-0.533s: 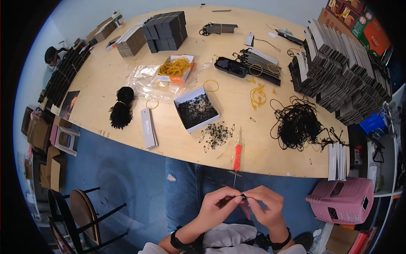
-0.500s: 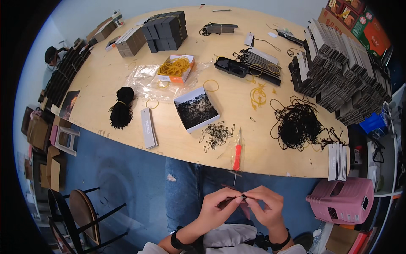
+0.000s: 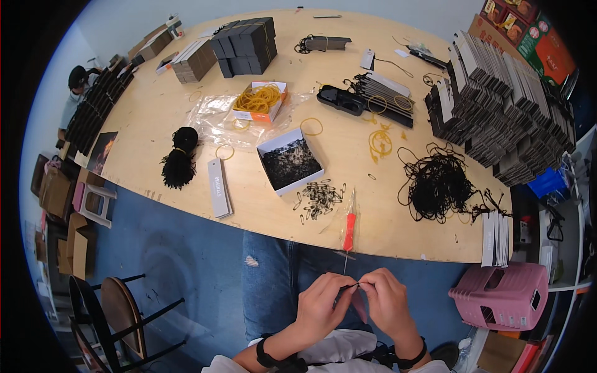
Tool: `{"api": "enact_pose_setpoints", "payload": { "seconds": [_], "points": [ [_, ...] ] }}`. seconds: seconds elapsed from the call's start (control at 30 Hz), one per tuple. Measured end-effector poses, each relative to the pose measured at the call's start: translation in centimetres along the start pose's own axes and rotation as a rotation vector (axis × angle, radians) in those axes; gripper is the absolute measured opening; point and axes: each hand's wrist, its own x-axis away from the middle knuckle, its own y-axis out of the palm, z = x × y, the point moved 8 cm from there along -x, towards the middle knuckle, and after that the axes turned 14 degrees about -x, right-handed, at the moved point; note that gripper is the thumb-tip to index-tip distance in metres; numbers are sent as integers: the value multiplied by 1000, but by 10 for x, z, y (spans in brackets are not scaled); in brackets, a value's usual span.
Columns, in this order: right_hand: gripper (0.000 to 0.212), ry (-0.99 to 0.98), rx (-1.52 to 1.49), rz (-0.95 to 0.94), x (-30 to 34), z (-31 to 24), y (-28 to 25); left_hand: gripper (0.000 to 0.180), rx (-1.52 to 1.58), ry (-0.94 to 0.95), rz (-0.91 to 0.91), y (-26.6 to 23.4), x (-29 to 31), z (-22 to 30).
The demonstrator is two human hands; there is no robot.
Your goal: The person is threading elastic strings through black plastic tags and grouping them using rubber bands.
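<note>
Pinching a small black piece [image 3: 355, 285] between their fingertips, the left hand [image 3: 322, 304] and the right hand [image 3: 388, 303] meet above the person's lap, in front of the table's near edge. The fingers of both are curled and drawn together on it; the piece is too small and too covered to tell its exact form. A black band [image 3: 266, 352] circles the left wrist.

Just beyond the hands, a red-handled tool [image 3: 349, 231] lies at the edge of the wooden table [image 3: 373, 208], its slim shaft pointing away from the person. Near its left side is a loose scatter of small pins [image 3: 319, 199], just beside a white box [image 3: 309, 183] filled with more dark pins. Further left lie a grey tag stack [image 3: 217, 191] and a tied black cord bundle [image 3: 179, 160]; to the right sits a tangle of black cords [image 3: 438, 186], with white tags [image 3: 495, 241] near it at the table's edge. Behind the white box, yellow rubber bands [image 3: 258, 99] fill a small carton. A tall stack of grey cards [image 3: 497, 102] rises at far right.
</note>
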Motion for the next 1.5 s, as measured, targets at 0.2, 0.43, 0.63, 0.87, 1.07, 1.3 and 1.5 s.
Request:
{"api": "enact_pose_setpoints", "payload": {
  "seconds": [0.2,0.43,0.63,0.87,1.07,1.3,1.5],
  "points": [
    [13,86,-156,-60,1,9,1,10,857,-521,-263,37,14,-35],
    [22,-179,61,-6,1,-14,-4,10,1127,-802,-464,44,24,-36],
    [30,-295,132,48,7,-17,-4,7,1056,-614,-306,36,8,-24],
    [31,-343,246,18,6,-17,-4,8,1031,-545,-285,43,15,-32],
    [29,-387,311,5,7,-14,-5,7,980,-659,-273,38,11,-20],
    [29,-421,311,-33,9,-12,-1,9,632,-609,-270,34,20,-37],
    [29,-330,60,11,10,3,-5,14,885,-721,-375,39,17,-29]
  ]
}}
